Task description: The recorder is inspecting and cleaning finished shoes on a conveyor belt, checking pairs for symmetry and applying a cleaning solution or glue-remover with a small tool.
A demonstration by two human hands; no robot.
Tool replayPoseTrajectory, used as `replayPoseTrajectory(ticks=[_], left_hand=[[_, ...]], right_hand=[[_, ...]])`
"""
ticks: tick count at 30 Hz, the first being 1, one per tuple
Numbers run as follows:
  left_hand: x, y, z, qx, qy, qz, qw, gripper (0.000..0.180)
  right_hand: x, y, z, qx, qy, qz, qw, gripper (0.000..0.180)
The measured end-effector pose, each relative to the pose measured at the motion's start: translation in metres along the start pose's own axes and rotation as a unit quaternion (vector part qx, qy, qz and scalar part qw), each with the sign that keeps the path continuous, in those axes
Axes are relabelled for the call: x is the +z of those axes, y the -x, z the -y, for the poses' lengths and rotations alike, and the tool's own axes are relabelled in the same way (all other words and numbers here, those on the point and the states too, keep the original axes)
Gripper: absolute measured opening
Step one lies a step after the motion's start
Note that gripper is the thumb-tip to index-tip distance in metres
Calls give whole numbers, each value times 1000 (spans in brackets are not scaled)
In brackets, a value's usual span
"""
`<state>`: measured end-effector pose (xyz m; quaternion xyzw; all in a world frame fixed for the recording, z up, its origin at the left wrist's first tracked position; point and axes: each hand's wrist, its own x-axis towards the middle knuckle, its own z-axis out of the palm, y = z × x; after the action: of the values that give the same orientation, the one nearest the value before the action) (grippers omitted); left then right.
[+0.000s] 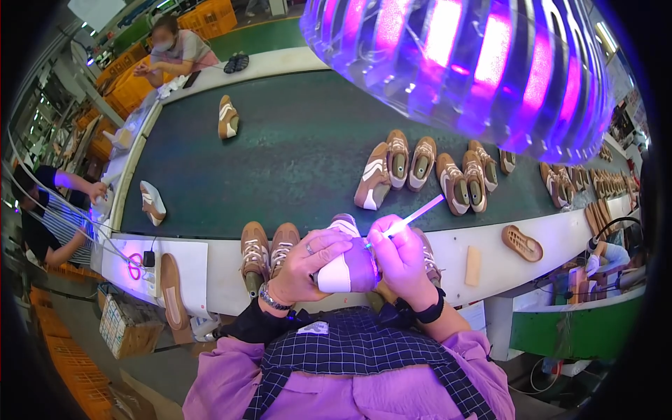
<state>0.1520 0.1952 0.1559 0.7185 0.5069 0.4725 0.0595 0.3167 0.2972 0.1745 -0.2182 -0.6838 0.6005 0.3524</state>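
Left hand: my left hand [308, 260] is wrapped around the shoe [348, 260] I am working on, fingers curled over its upper from the left, a ring on one finger and a watch at the wrist.
Right hand: my right hand [404, 260] is closed around a thin pen-like tool [416, 215], pinched between thumb and fingers, its far end pointing up and to the right; the hand touches the shoe's right side.
Shoe: held between both hands just above the near edge of the white bench [448, 259], in front of my chest, its white end toward me, lit violet.
Lamp: a large ribbed lamp [462, 66] glowing purple hangs at the top right.
Near left: a pair of brown shoes [268, 250] stands on the bench just left of my left hand.
Belt: a dark green conveyor belt [294, 140] runs beyond the bench, with a row of brown and white shoes [427, 168] on it to the far right.
Bench right: a tan sole [521, 243] lies on the bench, well right of my hands.
Others: a person [175, 49] sits at the far left end, and another person [52, 210] works at the left side.
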Motion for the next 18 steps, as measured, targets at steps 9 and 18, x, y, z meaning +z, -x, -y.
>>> replayPoseTrajectory(ticks=[9,18], left_hand=[[-1,1,5,8,22,15,1000,68],[-2,-2,5,-1,38,18,999,66]], right_hand=[[0,-4,-3,-5,14,5,1000,9],[-1,-2,-6,-31,-1,17,999,9]])
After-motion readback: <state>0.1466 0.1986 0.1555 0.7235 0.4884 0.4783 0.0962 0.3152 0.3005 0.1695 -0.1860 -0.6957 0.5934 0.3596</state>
